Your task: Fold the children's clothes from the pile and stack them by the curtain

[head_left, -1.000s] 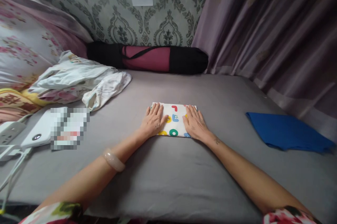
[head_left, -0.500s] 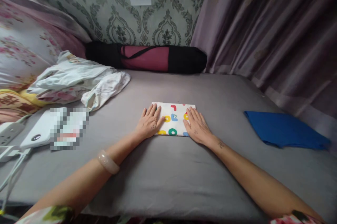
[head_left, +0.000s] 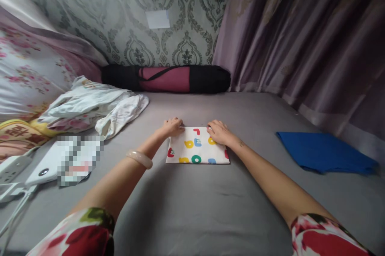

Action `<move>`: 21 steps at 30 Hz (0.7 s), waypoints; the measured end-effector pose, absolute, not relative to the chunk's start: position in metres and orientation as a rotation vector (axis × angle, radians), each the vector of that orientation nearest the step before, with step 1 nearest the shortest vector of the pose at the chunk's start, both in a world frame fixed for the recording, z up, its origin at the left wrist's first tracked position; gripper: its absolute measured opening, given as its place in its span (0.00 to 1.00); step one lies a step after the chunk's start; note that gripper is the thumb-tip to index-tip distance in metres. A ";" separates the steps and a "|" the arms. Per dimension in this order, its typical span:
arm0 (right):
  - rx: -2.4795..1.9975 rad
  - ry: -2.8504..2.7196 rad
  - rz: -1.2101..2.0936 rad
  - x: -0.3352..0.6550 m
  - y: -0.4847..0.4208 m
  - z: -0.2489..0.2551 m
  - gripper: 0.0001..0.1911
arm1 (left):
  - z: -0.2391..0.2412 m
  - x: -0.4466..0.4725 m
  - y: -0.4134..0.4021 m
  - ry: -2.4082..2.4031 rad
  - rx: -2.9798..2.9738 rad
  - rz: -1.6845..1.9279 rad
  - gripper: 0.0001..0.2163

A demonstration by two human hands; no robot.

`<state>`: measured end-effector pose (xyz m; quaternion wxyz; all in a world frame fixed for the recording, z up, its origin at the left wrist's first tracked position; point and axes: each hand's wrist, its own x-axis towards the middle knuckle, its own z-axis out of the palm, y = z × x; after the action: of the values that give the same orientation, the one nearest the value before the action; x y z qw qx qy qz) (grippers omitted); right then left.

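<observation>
A white folded cloth (head_left: 192, 154) printed with red, yellow, blue and green letters lies flat on the grey sheet in front of me. My left hand (head_left: 173, 126) is at its far left corner, thumb toward the far edge and fingers bent over that edge. At the far right part, my right hand (head_left: 218, 131) grips the same edge, with its thumb on the near side and the fingers curled. The fingertips of both hands are partly hidden. A pale bangle (head_left: 140, 159) sits on my left forearm.
A folded blue cloth (head_left: 325, 152) lies at the right. Rumpled white clothing (head_left: 90, 101), a white power bank (head_left: 49, 162), a power strip (head_left: 13, 168) and cables are at the left. A long black and maroon bag (head_left: 165, 79) lies along the wall beside the curtain (head_left: 270, 35).
Both hands have slid from lying flat on the cloth's sides to its far edge, and their fingers have bent. More of the printed surface shows. The view has tilted up slightly.
</observation>
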<state>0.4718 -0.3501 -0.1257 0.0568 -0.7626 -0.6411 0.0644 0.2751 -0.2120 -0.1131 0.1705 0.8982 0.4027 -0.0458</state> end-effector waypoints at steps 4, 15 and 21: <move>-2.328 -1.901 0.392 0.483 -0.338 -0.126 0.19 | -0.109 0.279 -0.196 1.102 2.404 -0.191 0.18; -2.335 -1.725 0.784 0.495 -0.323 -0.106 0.16 | -0.112 0.274 -0.190 1.059 2.134 -0.024 0.11; -2.284 -1.693 0.765 0.499 -0.327 -0.096 0.22 | -0.097 0.262 -0.193 0.810 2.009 0.115 0.13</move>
<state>0.4994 -0.3274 -0.0957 0.0987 -0.7720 -0.5722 0.2587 0.2621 -0.1933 -0.0973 0.4672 0.8189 0.3301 0.0470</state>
